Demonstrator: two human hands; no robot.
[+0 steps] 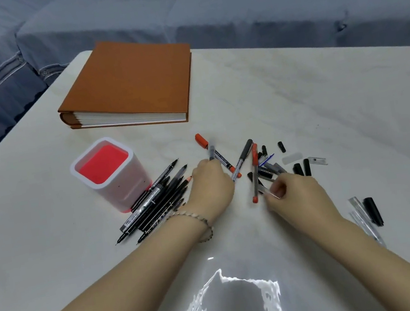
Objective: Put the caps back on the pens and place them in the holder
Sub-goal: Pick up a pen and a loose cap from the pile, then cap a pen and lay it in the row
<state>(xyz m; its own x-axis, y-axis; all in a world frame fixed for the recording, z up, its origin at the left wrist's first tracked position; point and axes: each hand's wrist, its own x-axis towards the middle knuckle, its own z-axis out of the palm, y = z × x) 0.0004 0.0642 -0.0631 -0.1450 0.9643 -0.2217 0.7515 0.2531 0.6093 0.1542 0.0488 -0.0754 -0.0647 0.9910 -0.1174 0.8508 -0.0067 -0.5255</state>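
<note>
Left hand (209,184) clamped on a pen (212,152) pointing to 12 o'clock; right hand (295,191) pinches a clear cap (270,193) at the pile's (266,164) 6 o'clock edge. The holder (110,173) stands empty on the tabletop (325,110), at 9 o'clock from the left hand, black pens (157,202) lying against it.

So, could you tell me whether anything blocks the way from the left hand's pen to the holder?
Nothing visible does. The left hand holds a pen, and the holder, left of it, has an open top. Black pens only lie against its base.
</note>
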